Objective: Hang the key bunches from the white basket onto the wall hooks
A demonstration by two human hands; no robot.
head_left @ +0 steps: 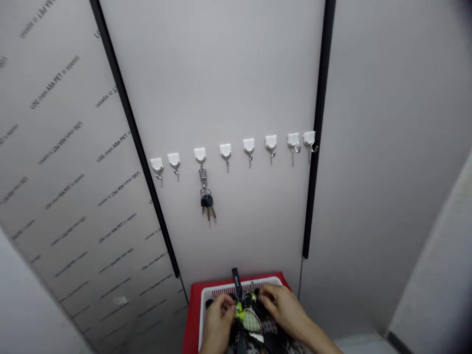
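Both of my hands are over a white plastic basket (202, 314) full of keychains and dark items. My left hand (218, 322) has its fingertips pinched at the yellow-green part of a keychain with a small racket-shaped charm (252, 321). On the other side, my right hand (285, 309) has thumb and fingers closed beside a metal ring and small yellow pieces; what lies between them is hidden. A black strap (236, 279) with pale lettering leans over the basket's far rim. Several dark items partly cover one another below my hands.
Under the basket is a red surface (191, 305). Several white hooks are fixed in a row on the wall panel, including a left-hand hook (157, 166). A bunch of keys (207, 200) hangs from one hook (200, 155). Black strips (127, 105) edge the panel.
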